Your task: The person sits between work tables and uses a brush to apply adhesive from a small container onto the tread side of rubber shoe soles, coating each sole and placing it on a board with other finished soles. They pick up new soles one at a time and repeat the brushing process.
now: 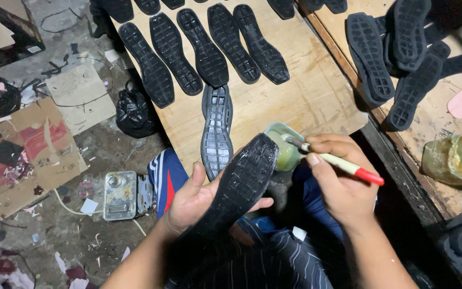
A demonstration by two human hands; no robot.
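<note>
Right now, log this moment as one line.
left hand: holds black sole | right hand: holds brush, tip in glue cup | board: soles laid out

The brush (333, 159) hides its bristle tip inside the glue cup (283, 145); how much glue is there cannot be told. Beyond that cup, the top row of soles (316, 5) is cut off by the frame's upper edge (toes only).

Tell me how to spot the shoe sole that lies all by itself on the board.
Find the bare wooden board with a slanted row of black rubber shoe soles across its top. Just below that row, one greyer ridged sole lies alone, pointing straight up and down, above the left hand.
</note>
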